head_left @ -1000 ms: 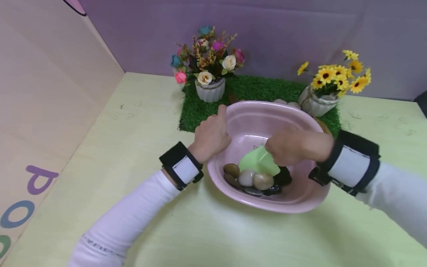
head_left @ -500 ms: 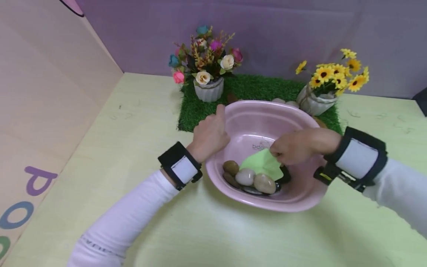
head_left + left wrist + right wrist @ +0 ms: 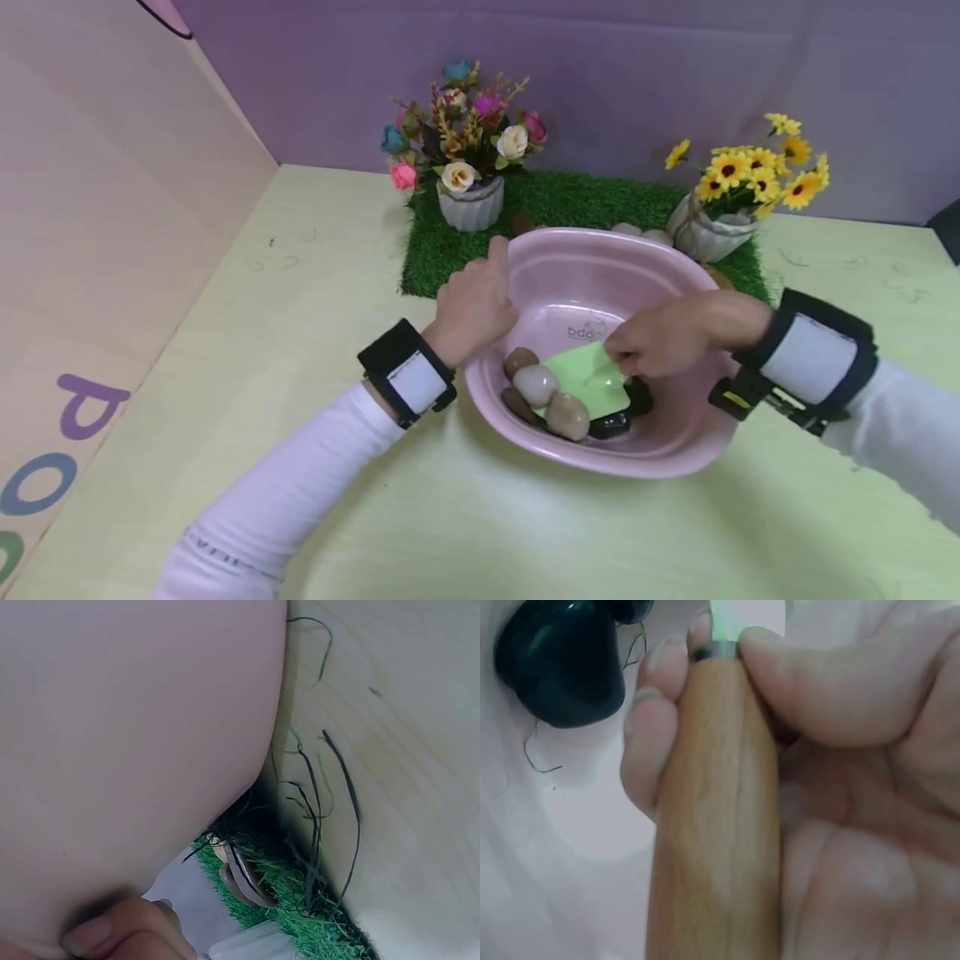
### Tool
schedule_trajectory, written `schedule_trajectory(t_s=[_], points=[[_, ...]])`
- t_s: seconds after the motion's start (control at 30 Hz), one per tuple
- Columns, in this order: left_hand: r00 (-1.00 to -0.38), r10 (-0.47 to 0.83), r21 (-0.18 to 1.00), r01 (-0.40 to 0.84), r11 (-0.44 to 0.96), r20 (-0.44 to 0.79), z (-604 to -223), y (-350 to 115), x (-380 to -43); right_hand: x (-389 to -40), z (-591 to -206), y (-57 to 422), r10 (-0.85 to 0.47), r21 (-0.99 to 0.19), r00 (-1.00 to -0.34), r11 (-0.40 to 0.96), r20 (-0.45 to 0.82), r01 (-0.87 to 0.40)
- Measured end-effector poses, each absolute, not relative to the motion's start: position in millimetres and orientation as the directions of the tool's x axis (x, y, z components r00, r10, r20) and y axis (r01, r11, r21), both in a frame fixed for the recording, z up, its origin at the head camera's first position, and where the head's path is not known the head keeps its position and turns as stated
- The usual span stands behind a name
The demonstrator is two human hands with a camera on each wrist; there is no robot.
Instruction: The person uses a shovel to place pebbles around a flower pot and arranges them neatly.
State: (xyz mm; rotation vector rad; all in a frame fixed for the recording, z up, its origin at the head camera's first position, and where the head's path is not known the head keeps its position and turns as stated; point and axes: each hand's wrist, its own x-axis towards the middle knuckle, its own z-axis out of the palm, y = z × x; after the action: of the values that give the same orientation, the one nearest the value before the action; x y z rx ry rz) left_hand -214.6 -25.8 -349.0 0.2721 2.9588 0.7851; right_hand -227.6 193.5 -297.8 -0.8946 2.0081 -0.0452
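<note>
L hand (image 3: 474, 307) clamped on tub's (image 3: 558, 271) left rim; R hand (image 3: 663, 335) clamped on shovel (image 3: 716, 802), blade (image 3: 588, 379) among stones (image 3: 567, 417) nr tub's front edge. Prob. mid-scoop: stones bunched, lift-out not yet done.

At the frame's centre, the left hand (image 3: 474, 307) grips a pink basin (image 3: 592, 279); right of it, the right hand (image 3: 663, 333) holds a flat green tool (image 3: 588, 379) beside stones (image 3: 567, 417) inside.

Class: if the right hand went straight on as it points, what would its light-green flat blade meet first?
Held by the right hand, the blade would probably meet the glossy white rounded stone first; they overlap in the head view, so they may be touching.
</note>
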Motion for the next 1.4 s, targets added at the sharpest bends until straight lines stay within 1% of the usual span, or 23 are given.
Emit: schedule_trajectory(t_s=[0.33, 0.5, 0.63, 0.7, 0.9, 1.07, 1.2, 1.4], points=[[-0.983, 0.180, 0.484, 0.142, 0.863, -0.031, -349, -24, -216, -231, -299, 194, -0.619, -0.439, -0.297, 0.752, -0.727, -0.492], [-0.984, 0.177, 0.482, 0.140, 0.865, -0.033, -349, -25, -216, -233, -300, 190, -0.623, -0.453, -0.299, 0.754, -0.723, -0.475], [-0.984, 0.177, 0.480, 0.139, 0.866, -0.033, -348, -26, -215, -234, -299, 185, -0.602, -0.463, -0.298, 0.779, -0.741, -0.423], [-0.984, 0.174, 0.483, 0.135, 0.865, -0.035, -348, -27, -215, -235, -299, 182, -0.612, -0.472, -0.299, 0.772, -0.732, -0.425], [-0.983, 0.173, 0.493, 0.125, 0.861, -0.054, -349, -28, -215, -240, -304, 177, -0.666, -0.482, -0.317, 0.724, -0.675, -0.493], [-0.984, 0.172, 0.492, 0.125, 0.861, -0.052, -348, -24, -215, -240, -304, 183, -0.684, -0.531, -0.286, 0.713, -0.671, -0.459], [-0.983, 0.176, 0.492, 0.132, 0.861, -0.043, -348, -23, -214, -240, -303, 184, -0.687, -0.569, -0.254, 0.715, -0.681, -0.406], [-0.985, 0.172, 0.483, 0.138, 0.865, -0.027, -348, -24, -213, -237, -301, 186, -0.664, -0.581, -0.224, 0.739, -0.713, -0.342]])
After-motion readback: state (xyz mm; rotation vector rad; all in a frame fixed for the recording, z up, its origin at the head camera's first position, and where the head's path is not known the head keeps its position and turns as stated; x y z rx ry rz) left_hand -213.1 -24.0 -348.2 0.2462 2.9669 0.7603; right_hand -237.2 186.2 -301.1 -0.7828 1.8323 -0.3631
